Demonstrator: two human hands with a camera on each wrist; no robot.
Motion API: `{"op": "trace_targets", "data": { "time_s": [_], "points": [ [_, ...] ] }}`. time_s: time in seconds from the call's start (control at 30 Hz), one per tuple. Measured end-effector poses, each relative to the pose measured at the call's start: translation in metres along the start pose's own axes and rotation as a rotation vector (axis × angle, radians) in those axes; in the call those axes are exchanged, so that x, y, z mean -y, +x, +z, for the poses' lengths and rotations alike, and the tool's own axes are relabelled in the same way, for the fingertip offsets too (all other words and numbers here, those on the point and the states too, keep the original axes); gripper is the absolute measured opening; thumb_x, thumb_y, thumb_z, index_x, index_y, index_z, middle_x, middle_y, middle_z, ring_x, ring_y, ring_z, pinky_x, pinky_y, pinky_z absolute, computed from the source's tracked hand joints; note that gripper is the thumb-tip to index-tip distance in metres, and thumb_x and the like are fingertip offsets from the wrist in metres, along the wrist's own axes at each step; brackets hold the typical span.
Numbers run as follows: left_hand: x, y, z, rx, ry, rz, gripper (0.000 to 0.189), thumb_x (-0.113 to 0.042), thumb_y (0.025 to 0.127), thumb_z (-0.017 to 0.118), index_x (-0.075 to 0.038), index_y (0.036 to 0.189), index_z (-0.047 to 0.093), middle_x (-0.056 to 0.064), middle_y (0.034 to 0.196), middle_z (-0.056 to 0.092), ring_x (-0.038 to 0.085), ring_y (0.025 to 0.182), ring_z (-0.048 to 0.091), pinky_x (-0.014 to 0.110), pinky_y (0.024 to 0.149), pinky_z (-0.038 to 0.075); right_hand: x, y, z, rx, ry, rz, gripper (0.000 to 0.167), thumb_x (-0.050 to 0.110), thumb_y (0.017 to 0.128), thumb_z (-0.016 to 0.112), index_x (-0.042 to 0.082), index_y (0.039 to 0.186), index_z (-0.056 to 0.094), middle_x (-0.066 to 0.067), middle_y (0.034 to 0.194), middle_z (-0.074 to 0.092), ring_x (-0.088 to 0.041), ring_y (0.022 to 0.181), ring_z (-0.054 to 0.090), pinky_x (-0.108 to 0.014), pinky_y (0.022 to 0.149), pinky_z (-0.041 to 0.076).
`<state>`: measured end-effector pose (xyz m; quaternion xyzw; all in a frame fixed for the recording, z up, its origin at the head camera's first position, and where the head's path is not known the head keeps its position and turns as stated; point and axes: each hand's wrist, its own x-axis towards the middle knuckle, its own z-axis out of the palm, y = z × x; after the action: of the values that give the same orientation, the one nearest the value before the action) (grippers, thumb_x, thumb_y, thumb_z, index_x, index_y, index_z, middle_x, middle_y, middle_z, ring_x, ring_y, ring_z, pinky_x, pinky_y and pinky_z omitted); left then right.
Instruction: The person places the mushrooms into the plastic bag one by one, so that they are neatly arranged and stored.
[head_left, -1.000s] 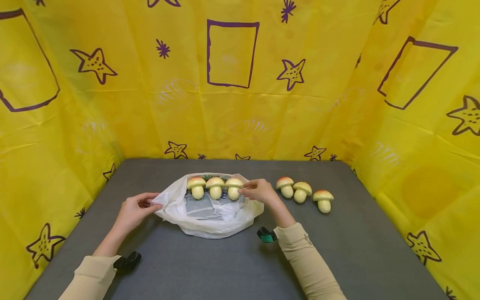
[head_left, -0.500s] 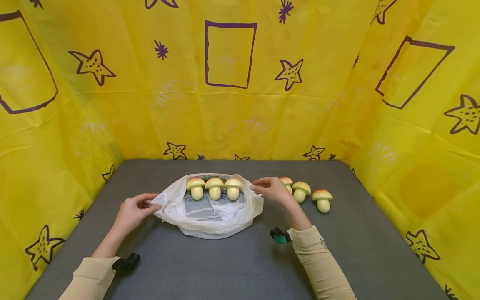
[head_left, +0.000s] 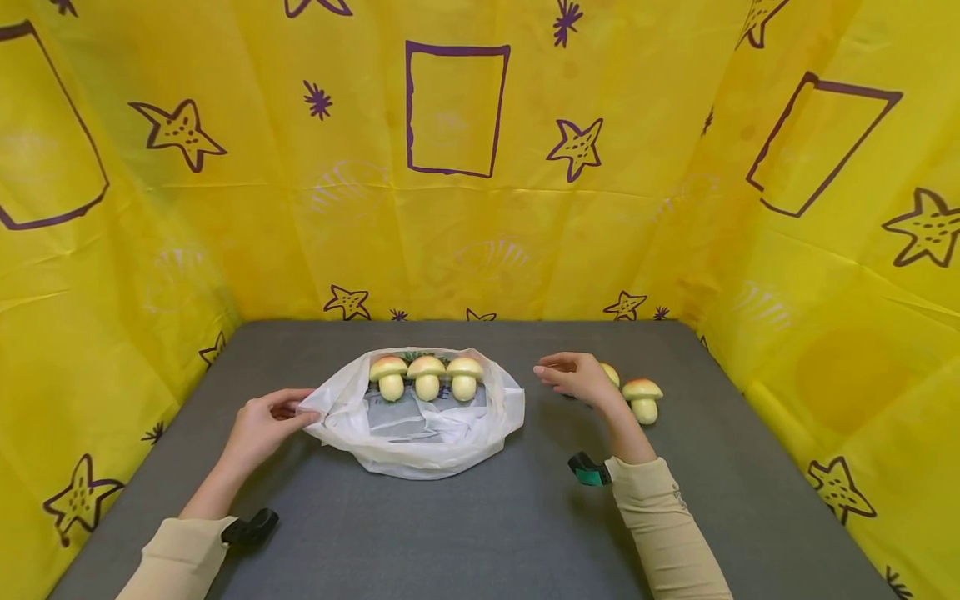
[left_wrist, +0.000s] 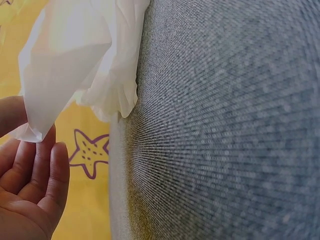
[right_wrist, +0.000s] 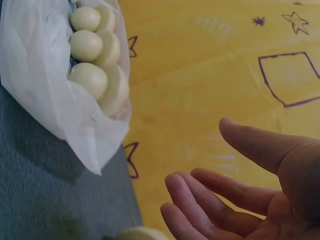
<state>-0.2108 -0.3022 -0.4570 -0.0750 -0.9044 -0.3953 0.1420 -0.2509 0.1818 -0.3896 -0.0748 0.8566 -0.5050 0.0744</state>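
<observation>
A white plastic bag (head_left: pixel 435 458) lies with its mouth spread wide on the table. Inside, along its far side, three toy mushrooms (head_left: pixel 427 379) with pale stems and orange-tinged caps sit in a row. My left hand (head_left: pixel 262 425) pinches the bag's left edge between thumb and fingers, as the left wrist view also shows. To the right of the bag, my right hand (head_left: pixel 581 379) hovers with fingers loosely spread and nothing between them. Beyond it lie more mushrooms (head_left: pixel 643 400), partly hidden behind the hand. The right wrist view shows thumb and fingers (right_wrist: pixel 250 145) apart.
A grey cloth-covered table (head_left: pixel 450 542) carries everything. Yellow curtains (head_left: pixel 465 208) printed with purple starfish and rectangles enclose it at the back and both sides. Dark bands with small devices (head_left: pixel 588 469) are worn at both wrists.
My right hand has let go of the rightmost mushroom in the bag and moved right, now covering part of the loose mushrooms. The left hand keeps its pinch on the bag.
</observation>
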Motion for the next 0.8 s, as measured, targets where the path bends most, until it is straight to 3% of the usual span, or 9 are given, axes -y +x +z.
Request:
{"op": "trace_targets", "data": {
  "time_s": [0.27, 0.8],
  "points": [
    [0.0, -0.002, -0.001, -0.002, 0.005, -0.001, 0.034, -0.026, 0.08, 0.077, -0.01, 0.109, 0.071, 0.006, 0.085, 0.067, 0.001, 0.07, 0.055, 0.015, 0.061, 0.047, -0.013, -0.007, -0.017, -0.05, 0.045, 0.036, 0.046, 0.026, 0.092, 0.063, -0.002, 0.128, 0.056, -0.022, 0.119, 0.063, -0.036, 0.108, 0.062, -0.046, 0.09, 0.05],
    [0.0, -0.001, 0.0, 0.0, -0.008, 0.0, 0.035, -0.027, 0.08, 0.077, -0.01, 0.109, 0.07, 0.006, 0.086, 0.067, 0.001, 0.07, 0.056, 0.016, 0.061, 0.048, -0.035, -0.028, -0.058, -0.081, 0.007, 0.092, 0.055, 0.034, 0.094, 0.058, -0.003, 0.134, 0.049, -0.026, 0.131, 0.054, -0.037, 0.116, 0.057, -0.042, 0.094, 0.049]
  ]
}}
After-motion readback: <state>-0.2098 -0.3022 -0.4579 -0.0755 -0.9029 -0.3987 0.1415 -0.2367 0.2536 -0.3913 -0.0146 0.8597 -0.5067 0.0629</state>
